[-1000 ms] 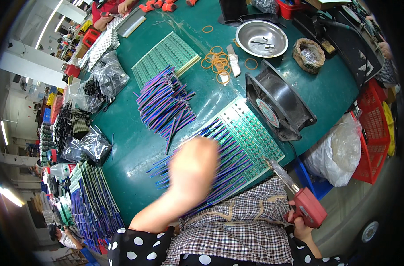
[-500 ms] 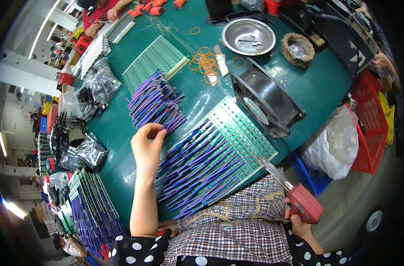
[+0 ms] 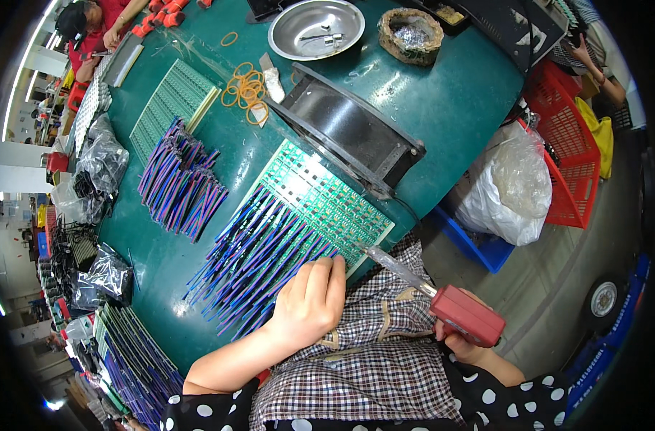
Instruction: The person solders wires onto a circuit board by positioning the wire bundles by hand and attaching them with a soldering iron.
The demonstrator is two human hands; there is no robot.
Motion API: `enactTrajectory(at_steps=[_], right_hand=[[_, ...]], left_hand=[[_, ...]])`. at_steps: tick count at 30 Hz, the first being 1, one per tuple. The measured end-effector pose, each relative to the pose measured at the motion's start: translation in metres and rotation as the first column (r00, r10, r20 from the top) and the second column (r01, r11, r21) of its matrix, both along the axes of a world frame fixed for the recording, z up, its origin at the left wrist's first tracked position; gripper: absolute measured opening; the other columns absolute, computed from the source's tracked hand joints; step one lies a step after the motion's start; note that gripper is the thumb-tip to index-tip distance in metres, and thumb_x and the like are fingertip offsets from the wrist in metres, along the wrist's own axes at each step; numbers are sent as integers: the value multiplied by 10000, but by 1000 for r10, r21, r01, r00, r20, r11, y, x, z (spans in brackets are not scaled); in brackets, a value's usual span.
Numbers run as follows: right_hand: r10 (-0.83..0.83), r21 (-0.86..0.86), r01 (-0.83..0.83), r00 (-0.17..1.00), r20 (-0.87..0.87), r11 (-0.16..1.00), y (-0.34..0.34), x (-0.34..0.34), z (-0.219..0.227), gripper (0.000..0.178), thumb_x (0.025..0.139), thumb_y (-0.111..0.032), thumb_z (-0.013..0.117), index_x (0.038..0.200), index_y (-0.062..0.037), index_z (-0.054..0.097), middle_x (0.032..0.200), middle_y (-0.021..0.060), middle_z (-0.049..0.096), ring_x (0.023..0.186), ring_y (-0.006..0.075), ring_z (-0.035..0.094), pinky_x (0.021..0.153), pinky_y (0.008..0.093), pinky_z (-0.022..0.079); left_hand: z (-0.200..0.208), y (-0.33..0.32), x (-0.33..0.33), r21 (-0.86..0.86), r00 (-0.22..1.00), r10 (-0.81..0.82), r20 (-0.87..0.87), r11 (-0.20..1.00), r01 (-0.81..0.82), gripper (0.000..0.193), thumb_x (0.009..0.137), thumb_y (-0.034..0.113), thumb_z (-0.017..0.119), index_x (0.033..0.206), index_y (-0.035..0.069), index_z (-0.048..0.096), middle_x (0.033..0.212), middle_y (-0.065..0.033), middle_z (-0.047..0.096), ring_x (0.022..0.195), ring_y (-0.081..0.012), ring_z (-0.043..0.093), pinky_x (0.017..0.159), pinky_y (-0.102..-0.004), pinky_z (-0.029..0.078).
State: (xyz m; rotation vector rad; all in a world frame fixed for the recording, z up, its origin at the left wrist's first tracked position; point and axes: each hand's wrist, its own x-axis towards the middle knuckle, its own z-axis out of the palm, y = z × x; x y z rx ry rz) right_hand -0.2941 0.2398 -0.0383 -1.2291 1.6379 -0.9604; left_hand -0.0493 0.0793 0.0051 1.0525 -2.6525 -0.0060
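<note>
A green circuit board panel (image 3: pixel 320 176) lies in front of me, with rows of blue, purple and black wires (image 3: pixel 252 251) fanning off toward its left. At the panel's near edge, my left hand (image 3: pixel 311 298) is closed in a pinch on a wire; its fingers mostly hide it. My right hand (image 3: pixel 460 343) grips a red soldering gun (image 3: pixel 467 314), its metal tip touching or just above the panel's near right corner. A loose heap of matching wires (image 3: pixel 180 179) lies farther left, against a stack of bare green panels (image 3: pixel 175 100).
A black fan (image 3: pixel 349 126) stands just beyond the panel. Behind it are rubber bands (image 3: pixel 247 87), a metal bowl (image 3: pixel 316 29) and a rough brown pot (image 3: pixel 411 36). Wired boards (image 3: pixel 137 359) stack at left. A red basket (image 3: pixel 564 144) and plastic bag (image 3: pixel 510 183) stand right. Another person works far left.
My left hand has left the wire heap and come right and nearer, to the panel's near edge. The view has shifted, so the table things appear farther left. The soldering gun stays by the panel's corner.
</note>
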Motion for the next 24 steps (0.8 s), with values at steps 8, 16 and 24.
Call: enactTrajectory(at_steps=[8, 16, 24], right_hand=[[97, -132, -78, 985, 145, 988, -15, 0, 5, 645, 763, -398, 769, 1164, 69, 575, 949, 117, 681, 701, 220, 686, 630, 299, 543], [111, -98, -98, 983, 146, 990, -18, 2, 5, 692, 741, -407, 784, 1177, 82, 561, 943, 125, 681, 723, 241, 688, 646, 306, 547], [126, -345, -143, 990, -71, 927, -33, 7, 7, 421, 814, -414, 713, 978, -29, 669, 895, 110, 663, 705, 245, 660, 623, 329, 527]], left_hand=[[-3, 0, -1, -55, 1000, -10, 5, 998, 10, 315, 706, 5, 617, 1008, -81, 641, 891, -133, 571, 700, -217, 583, 590, -274, 505], [-4, 3, -5, -96, 997, 2, 74, 995, 6, 304, 704, 4, 623, 995, -84, 640, 898, -137, 578, 708, -213, 592, 593, -268, 509], [-2, 2, -7, -149, 987, -24, 162, 988, 48, 274, 723, 13, 609, 974, -93, 633, 895, -144, 589, 722, -209, 602, 593, -255, 509]])
